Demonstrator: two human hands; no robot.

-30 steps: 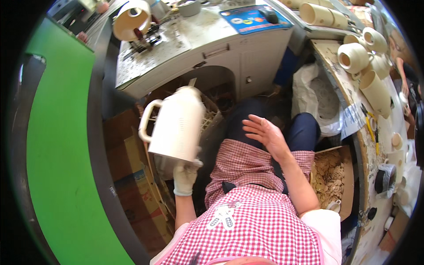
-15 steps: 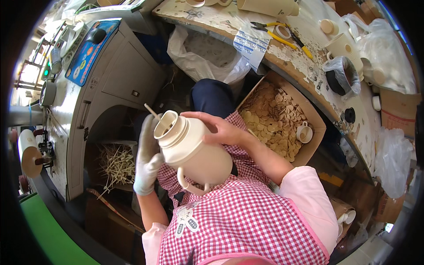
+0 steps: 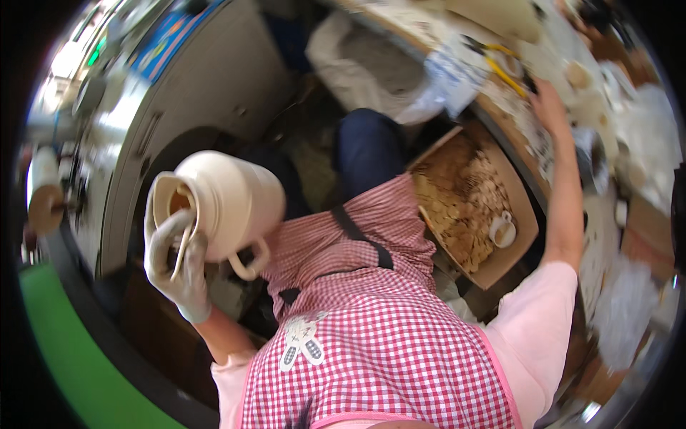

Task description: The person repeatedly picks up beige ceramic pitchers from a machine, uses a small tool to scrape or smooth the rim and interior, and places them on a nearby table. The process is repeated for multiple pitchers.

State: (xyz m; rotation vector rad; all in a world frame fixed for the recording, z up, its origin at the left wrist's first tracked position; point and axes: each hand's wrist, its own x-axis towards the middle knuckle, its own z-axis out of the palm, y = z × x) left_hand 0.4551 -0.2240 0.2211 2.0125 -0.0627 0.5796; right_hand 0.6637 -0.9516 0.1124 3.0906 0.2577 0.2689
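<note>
My left hand, in a pale glove, grips a cream plastic jug at its neck end. The jug lies tilted on its side, mouth toward the left, handle below, with a thin cream stick hanging from the mouth beside my fingers. My bare right hand reaches onto the cluttered workbench at the right, on or just beside yellow-and-black-handled pliers; motion blur hides whether its fingers hold one.
A carton of tan discs with a small white cup sits beside my knee. A white sack stands beyond. A grey cabinet is at left, above a green surface. Clear bags lie at right.
The jug has moved left and tipped further, held by my left hand. My right hand has let go of it and stretched out right to the tools on the workbench.
</note>
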